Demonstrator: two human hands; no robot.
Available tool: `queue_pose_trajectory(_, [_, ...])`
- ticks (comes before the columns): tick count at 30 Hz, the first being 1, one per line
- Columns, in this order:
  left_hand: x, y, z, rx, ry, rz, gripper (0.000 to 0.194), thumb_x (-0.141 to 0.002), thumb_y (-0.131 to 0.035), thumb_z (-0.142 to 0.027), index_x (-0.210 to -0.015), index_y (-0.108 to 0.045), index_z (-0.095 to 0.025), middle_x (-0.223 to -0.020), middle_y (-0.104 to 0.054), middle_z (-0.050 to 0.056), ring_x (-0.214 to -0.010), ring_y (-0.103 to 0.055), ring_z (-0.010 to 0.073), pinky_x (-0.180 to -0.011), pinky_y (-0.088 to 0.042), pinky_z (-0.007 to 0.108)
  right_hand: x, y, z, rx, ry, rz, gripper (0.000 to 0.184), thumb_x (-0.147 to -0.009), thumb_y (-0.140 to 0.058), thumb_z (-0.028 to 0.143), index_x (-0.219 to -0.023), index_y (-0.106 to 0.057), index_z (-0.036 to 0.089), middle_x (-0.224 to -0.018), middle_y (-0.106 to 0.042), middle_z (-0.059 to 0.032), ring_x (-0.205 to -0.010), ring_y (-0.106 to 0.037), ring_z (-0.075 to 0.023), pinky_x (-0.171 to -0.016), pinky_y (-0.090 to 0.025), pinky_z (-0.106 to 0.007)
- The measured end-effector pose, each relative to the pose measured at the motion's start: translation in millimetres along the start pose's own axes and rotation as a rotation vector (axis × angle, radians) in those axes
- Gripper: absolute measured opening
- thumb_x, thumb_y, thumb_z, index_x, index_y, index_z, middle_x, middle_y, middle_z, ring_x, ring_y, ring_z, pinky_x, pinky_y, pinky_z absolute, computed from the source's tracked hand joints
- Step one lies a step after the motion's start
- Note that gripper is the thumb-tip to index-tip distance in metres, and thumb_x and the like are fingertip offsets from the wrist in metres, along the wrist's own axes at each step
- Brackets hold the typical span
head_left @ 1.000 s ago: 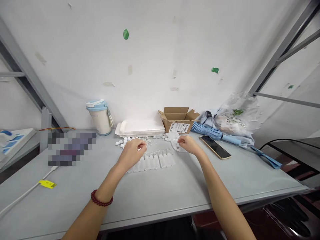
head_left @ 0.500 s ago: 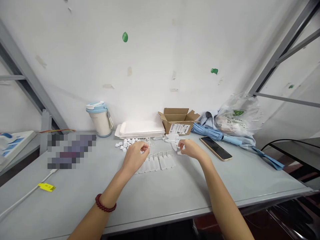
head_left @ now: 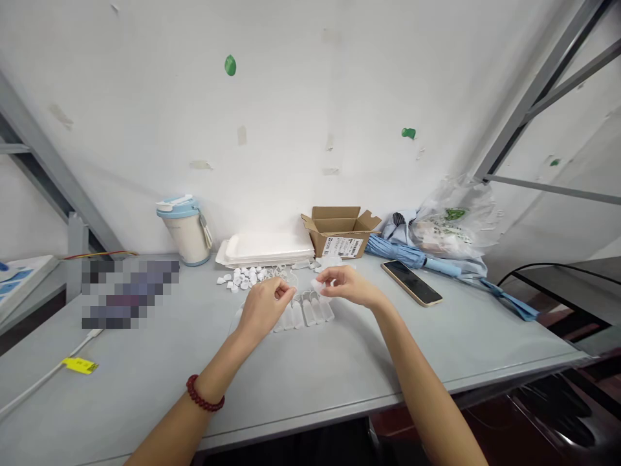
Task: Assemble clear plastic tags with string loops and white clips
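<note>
Both bare hands meet near the middle of the frame, over a grey table (head_left: 349, 372). The left hand (head_left: 264, 304), left of centre, has thumb and fingers closed in a pinch on a thin white strand (head_left: 294, 277), which curves up above the fingertips; a dark red beaded bracelet (head_left: 204, 395) circles that wrist. The right hand (head_left: 352, 285), just right of centre, grips a small translucent piece (head_left: 317, 285) between thumb and fingers; its exact shape is too small to tell. The two sets of fingertips are near each other but apart.

Just below them, at the centre of the frame, a row of translucent bottles (head_left: 310, 312) lies side by side on the table, its left end partly hidden by the left hand. Loose white caps (head_left: 244, 278) are scattered above the left hand, in front of a stack of white trays (head_left: 272, 248).

An open cardboard box (head_left: 342, 241) stands right of the stack. Farther right lie a phone (head_left: 412, 283) and a folded blue umbrella (head_left: 400, 251); a lidded cup (head_left: 185, 234) stands left of the stack.
</note>
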State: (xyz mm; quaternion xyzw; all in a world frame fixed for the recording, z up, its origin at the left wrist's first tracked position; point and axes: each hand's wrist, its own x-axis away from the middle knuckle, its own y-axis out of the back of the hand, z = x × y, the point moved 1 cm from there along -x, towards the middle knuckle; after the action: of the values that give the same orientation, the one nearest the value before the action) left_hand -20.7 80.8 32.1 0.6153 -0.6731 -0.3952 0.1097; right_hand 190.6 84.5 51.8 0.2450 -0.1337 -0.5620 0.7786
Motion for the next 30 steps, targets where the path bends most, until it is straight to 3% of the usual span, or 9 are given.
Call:
queue_pose_trajectory(4, [1, -4.1, 0, -0.009, -0.011, 0.008, 0.017, -0.079, -0.050, -0.028, -0.068, -0.059, -0.020, -0.067, -0.065, 0.000, -0.067, -0.059, 0.0168, -0.064, -0.043, 0.028, -4, -27, 9, -0.247, 0.004, 0.074, 0.023, -0.067, -0.068, 0.027, -0.087, -0.064, 0.016, -0.077, -0.064, -0.0012, -0.074, -0.058, -0.0139, -0.070, -0.046, -0.027])
queue_pose_trajectory(7, [1, -4.9, 1, -0.025, -0.018, 0.011, 0.016, -0.078, -0.048, -0.023, -0.068, -0.059, -0.020, -0.067, -0.064, 0.000, -0.067, -0.059, 0.0165, -0.064, -0.043, 0.028, -6, -37, 9, -0.295, -0.032, 0.082, 0.024, -0.067, -0.069, 0.026, -0.089, -0.064, 0.015, -0.069, -0.062, 0.0007, -0.065, -0.058, -0.0124, -0.063, -0.044, -0.025])
queue_pose_trajectory(16, [1, -2.4, -2, 0.067, -0.009, -0.038, 0.016, -0.079, -0.050, -0.026, -0.069, -0.061, -0.020, -0.072, -0.068, 0.001, -0.069, -0.061, 0.0163, -0.068, -0.047, 0.029, -6, -36, 4, -0.245, -0.077, 0.015, 0.027, -0.069, -0.068, 0.026, -0.093, -0.067, 0.014, -0.069, -0.065, -0.0005, -0.067, -0.060, -0.0141, -0.067, -0.046, -0.027])
queue_pose_trajectory(22, [-1, -2.0, 1, 0.088, -0.041, -0.065, 0.015, -0.079, -0.050, -0.025, -0.071, -0.062, -0.020, -0.075, -0.069, 0.001, -0.069, -0.062, 0.0158, -0.067, -0.048, 0.028, -9, -40, 4, -0.079, 0.069, -0.063, 0.023, -0.073, -0.064, 0.026, -0.091, -0.072, 0.014, -0.085, -0.069, -0.0047, -0.073, -0.060, -0.0150, -0.069, -0.046, -0.028])
queue_pose_trajectory(26, [-3, -4.8, 8, 0.066, -0.136, -0.133, 0.014, -0.080, -0.050, -0.023, -0.073, -0.062, -0.019, -0.075, -0.068, 0.002, -0.066, -0.060, 0.0153, -0.064, -0.048, 0.027, -11, -46, 3, 0.024, 0.160, -0.151, 0.024, -0.075, -0.063, 0.024, -0.096, -0.072, 0.016, -0.094, -0.069, -0.0069, -0.076, -0.060, -0.0153, -0.070, -0.047, -0.028])
queue_pose_trajectory(30, [-4, -7.5, 14, -0.029, -0.312, -0.172, 0.013, -0.083, -0.049, -0.019, -0.076, -0.060, -0.018, -0.080, -0.067, 0.005, -0.077, -0.060, 0.0184, -0.065, -0.048, 0.028, -11, -50, 2, 0.093, 0.235, -0.208, 0.022, -0.076, -0.063, 0.024, -0.095, -0.073, 0.016, -0.088, -0.069, -0.0066, -0.072, -0.059, -0.0147, -0.066, -0.048, -0.027])
